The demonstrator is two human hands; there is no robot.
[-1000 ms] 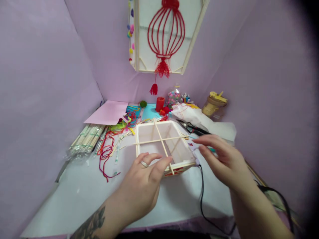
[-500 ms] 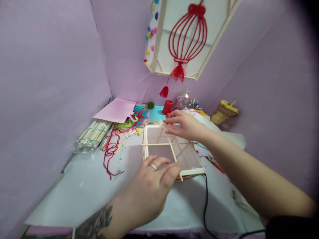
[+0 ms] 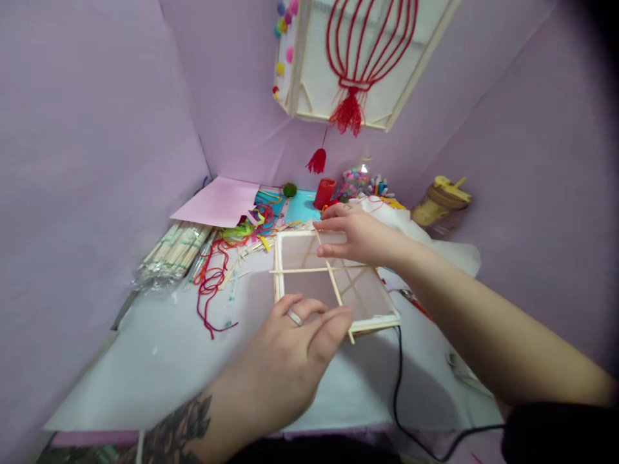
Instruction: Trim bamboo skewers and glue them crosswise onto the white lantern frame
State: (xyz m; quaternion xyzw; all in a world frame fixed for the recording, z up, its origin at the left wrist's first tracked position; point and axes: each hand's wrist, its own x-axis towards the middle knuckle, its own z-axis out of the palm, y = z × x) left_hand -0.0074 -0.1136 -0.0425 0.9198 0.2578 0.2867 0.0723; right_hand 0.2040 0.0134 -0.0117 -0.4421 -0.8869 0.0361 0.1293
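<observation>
The square box frame of pale bare wooden sticks (image 3: 333,277) is walled with thin, matt translucent white paper. The white table covering (image 3: 203,361) looks smooth and matt (paper or cloth, hard to tell). The bundle of light wooden sticks (image 3: 171,254) lies in glossy clear plastic wrap beside fuzzy red yarn (image 3: 210,287). The flat pink paper sheet (image 3: 217,203) is matt; the black cable (image 3: 399,380) looks smooth.

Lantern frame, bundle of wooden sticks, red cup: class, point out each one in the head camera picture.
Lantern frame (image 3: 279,278), head view, on its left wooden rail.
Bundle of wooden sticks (image 3: 170,252), head view, middle of the wrapped bundle.
Red cup (image 3: 324,193), head view, on its side wall.
</observation>
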